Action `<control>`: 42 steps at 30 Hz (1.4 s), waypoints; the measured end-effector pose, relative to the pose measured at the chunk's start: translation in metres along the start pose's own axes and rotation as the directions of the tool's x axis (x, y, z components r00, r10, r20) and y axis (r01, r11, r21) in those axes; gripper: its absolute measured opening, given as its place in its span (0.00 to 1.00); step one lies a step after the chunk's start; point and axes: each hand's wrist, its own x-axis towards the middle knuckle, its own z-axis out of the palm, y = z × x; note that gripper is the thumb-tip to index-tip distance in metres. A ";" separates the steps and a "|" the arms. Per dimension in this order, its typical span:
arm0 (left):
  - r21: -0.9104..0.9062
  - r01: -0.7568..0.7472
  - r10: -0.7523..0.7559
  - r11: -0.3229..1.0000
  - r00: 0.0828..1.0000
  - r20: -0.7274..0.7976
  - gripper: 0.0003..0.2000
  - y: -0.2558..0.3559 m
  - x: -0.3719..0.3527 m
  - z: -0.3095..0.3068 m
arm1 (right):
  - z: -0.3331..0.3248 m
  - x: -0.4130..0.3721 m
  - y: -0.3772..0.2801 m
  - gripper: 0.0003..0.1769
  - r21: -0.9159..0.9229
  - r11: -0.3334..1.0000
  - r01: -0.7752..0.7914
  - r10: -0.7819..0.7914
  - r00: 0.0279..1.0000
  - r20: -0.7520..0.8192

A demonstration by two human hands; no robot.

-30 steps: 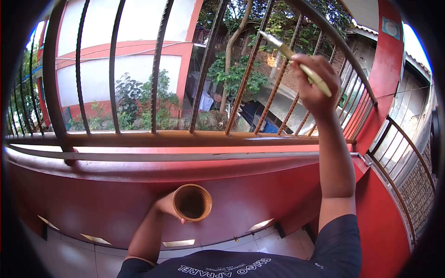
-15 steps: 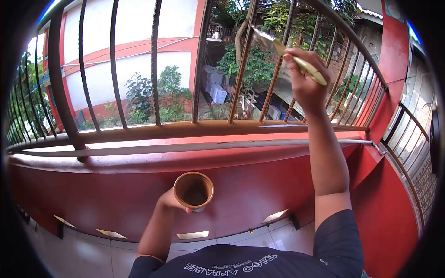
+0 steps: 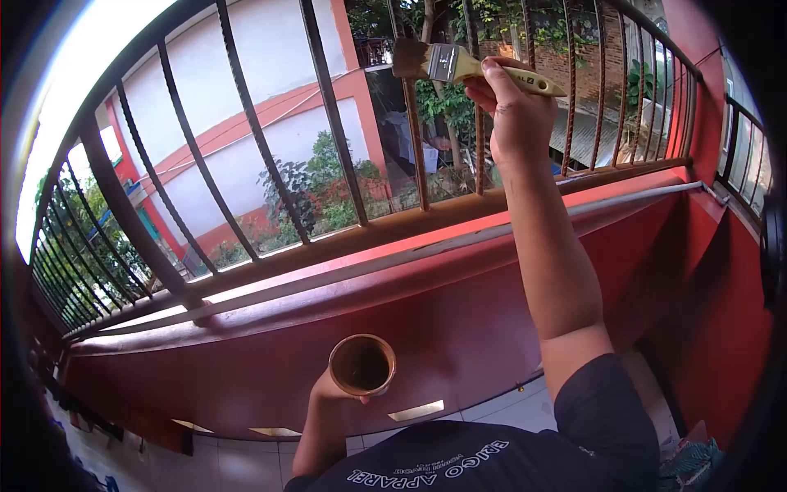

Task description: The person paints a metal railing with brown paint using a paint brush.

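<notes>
Some lettering [image 3: 525, 79], perhaps "AL", marks the paintbrush [image 3: 443, 62]; shirt [image 3: 525, 459] reads "APPAREL"

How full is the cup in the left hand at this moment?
Cannot tell: the cup in the left hand is upright, mouth up, but its inside is too dark to show any level.

The paintbrush [image 3: 447, 63] has a pale yellow handle, a silvery metal band and brown-coated bristles. It lies nearly level in the right hand [image 3: 518, 107], bristles pointing left across a railing bar [image 3: 416, 135]; contact is unclear. The round cup [image 3: 361, 365], brown-rimmed and dark inside, sits mouth up in the left hand [image 3: 328, 389], before the red wall [image 3: 459, 332].
</notes>
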 end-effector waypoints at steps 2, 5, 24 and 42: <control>0.064 -0.002 0.003 0.998 1.000 -0.014 0.45 -0.001 -0.005 0.000 | -0.007 -0.001 -0.002 0.09 0.000 0.998 -0.055 0.055 0.998 -0.028; 0.060 0.025 -0.021 0.998 0.998 -0.067 0.45 0.002 -0.012 0.003 | -0.010 0.004 0.000 0.05 0.006 0.989 0.147 -0.146 0.987 -0.070; -0.041 -0.144 0.140 0.989 0.986 -0.093 0.46 -0.004 0.020 0.041 | -0.022 -0.004 -0.032 0.07 -0.318 0.431 0.844 -0.586 0.530 0.613; -0.080 -0.173 0.150 0.982 0.960 -0.238 0.44 -0.027 0.006 0.066 | -0.026 -0.006 -0.033 0.06 -0.327 0.601 0.729 -0.199 0.533 0.822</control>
